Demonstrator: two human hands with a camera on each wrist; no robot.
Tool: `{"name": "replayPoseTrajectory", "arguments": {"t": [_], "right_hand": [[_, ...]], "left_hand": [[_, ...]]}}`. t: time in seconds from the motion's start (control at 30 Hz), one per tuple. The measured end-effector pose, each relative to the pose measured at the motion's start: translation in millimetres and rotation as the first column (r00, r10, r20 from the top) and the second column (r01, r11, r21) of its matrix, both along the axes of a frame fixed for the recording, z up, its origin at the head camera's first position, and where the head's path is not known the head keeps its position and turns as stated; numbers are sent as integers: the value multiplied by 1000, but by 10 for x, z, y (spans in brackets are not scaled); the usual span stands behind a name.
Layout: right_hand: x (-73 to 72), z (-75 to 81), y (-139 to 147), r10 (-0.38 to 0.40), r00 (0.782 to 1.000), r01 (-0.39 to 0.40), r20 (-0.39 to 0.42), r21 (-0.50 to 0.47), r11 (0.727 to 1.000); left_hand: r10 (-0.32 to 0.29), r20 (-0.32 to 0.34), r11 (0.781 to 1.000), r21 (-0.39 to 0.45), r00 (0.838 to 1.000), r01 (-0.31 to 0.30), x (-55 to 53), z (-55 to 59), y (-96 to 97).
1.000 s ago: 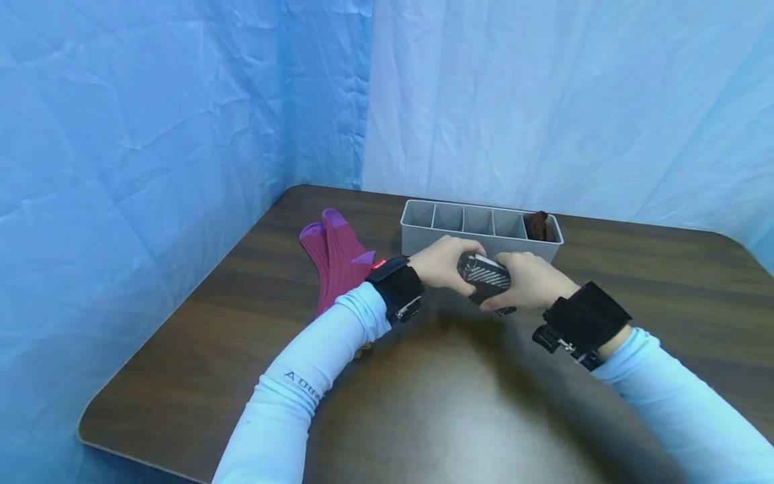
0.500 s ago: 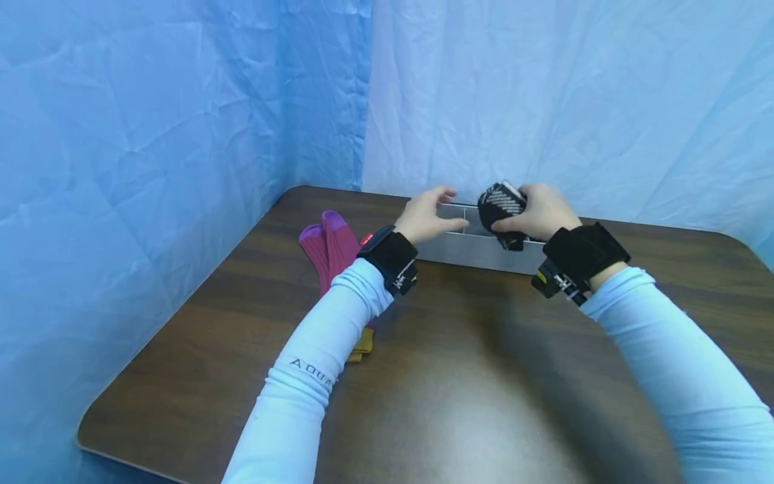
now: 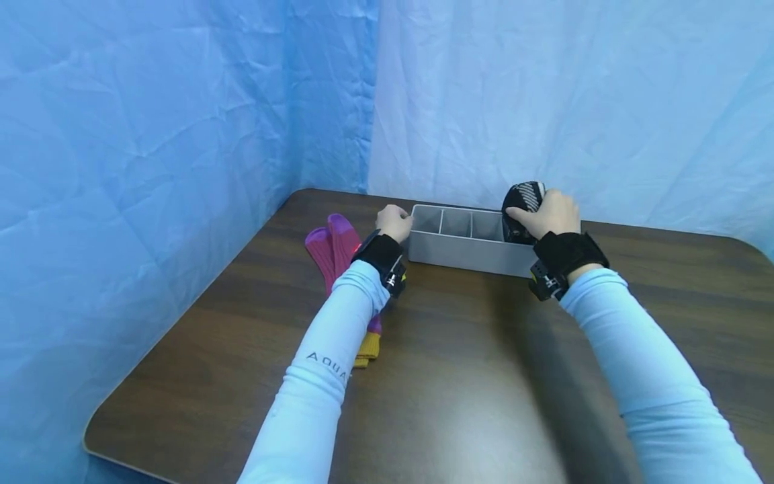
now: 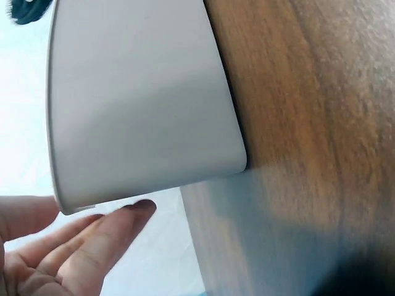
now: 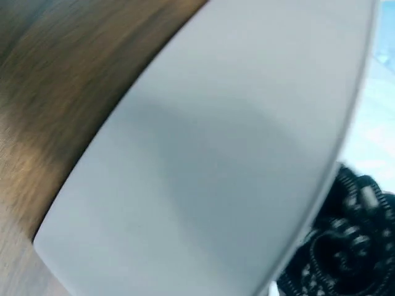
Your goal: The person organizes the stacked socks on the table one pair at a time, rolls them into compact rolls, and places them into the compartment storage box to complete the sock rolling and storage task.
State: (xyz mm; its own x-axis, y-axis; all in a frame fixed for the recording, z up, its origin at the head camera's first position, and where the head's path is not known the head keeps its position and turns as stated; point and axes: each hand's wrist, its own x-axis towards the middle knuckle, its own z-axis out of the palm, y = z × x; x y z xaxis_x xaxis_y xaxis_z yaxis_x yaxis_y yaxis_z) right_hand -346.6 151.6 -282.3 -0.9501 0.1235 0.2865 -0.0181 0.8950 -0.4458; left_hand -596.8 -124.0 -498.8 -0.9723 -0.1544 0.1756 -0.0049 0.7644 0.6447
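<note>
A long grey storage box (image 3: 468, 254) with compartments in a row stands near the back of the table. At its left end, my left hand (image 3: 394, 222) holds the corner; in the left wrist view the thumb is at the rim and the fingers (image 4: 105, 246) lie along the end wall. My right hand (image 3: 553, 214) grips a bundled black sock (image 3: 521, 202) with white patterning, its lower part down in a compartment toward the right. The right wrist view shows the black knit (image 5: 345, 246) above the rim. My right hand hides the box's right end.
A pair of magenta socks (image 3: 345, 245) with purple toes and mustard cuffs (image 3: 370, 345) lies left of the box, partly under my left forearm. Blue curtains (image 3: 181, 121) hang behind and left of the brown table (image 3: 447, 376).
Both hands gripped the black sock near the table's middle. The left hand let go and moved to the box's left end. My right hand carried the sock back and right, down into the box.
</note>
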Motion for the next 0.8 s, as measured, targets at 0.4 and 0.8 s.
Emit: {"name": "replayPoseTrajectory", "arguments": {"t": [0.4, 0.8], "right_hand": [[-9, -45, -150, -8, 999, 1, 40, 171, 985], [-33, -7, -284, -132, 984, 86, 123, 321, 943]], "left_hand": [[-15, 44, 1000, 7, 999, 15, 1249, 951, 210], [26, 27, 1000, -7, 999, -26, 314, 231, 199]]}}
